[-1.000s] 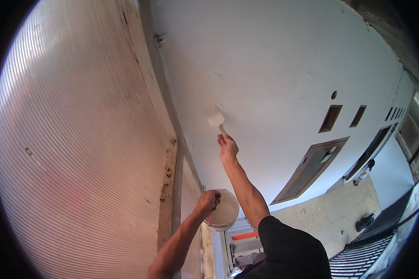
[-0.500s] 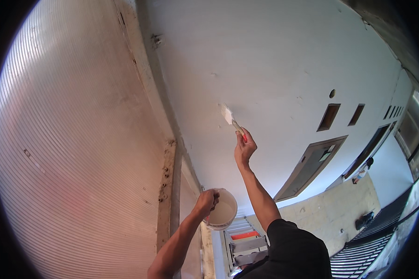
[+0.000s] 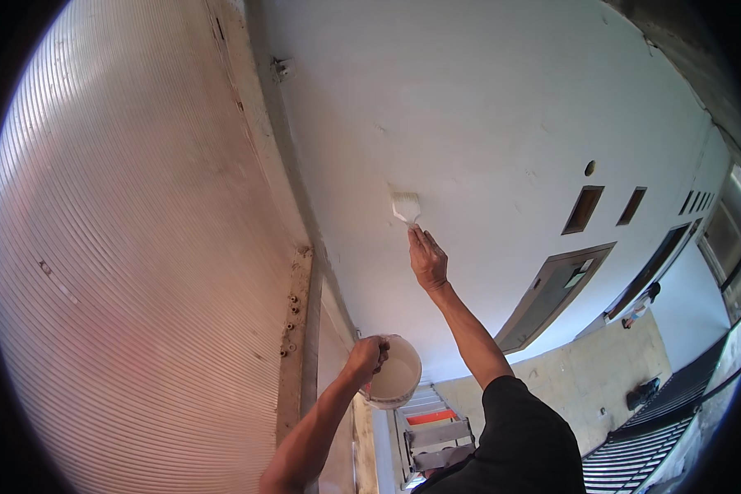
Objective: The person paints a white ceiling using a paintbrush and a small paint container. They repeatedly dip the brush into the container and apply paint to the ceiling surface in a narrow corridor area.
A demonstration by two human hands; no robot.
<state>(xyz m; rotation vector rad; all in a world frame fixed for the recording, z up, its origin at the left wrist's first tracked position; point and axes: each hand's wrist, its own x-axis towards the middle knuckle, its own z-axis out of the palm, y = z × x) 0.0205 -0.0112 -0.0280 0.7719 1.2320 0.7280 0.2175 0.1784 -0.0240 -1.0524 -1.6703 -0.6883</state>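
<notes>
Gripped in my right hand [image 3: 429, 258] is a flat paintbrush [image 3: 405, 206], its wide white bristles laid against the white wall [image 3: 469, 99]. The brush handle is mostly covered by my fingers. Lower down, my left hand [image 3: 366, 360] is closed on the rim of a white paint bucket [image 3: 401, 375], which tilts so that its opening shows. Pale paint coats the inside of the bucket; how deep it is I cannot tell. Small rough marks dot the wall around the brush.
Below me stands a metal stepladder [image 3: 440, 436] with an orange step. A ribbed translucent panel [image 3: 140, 247] fills the left, edged by a beam [image 3: 295, 346]. A door [image 3: 552, 288], a person [image 3: 640, 306], and a black railing [image 3: 646, 432] are at the right.
My right hand has turned the paintbrush so its broad face now shows, and the bristles have shifted slightly down on the wall. My left hand and the bucket stay nearly in place.
</notes>
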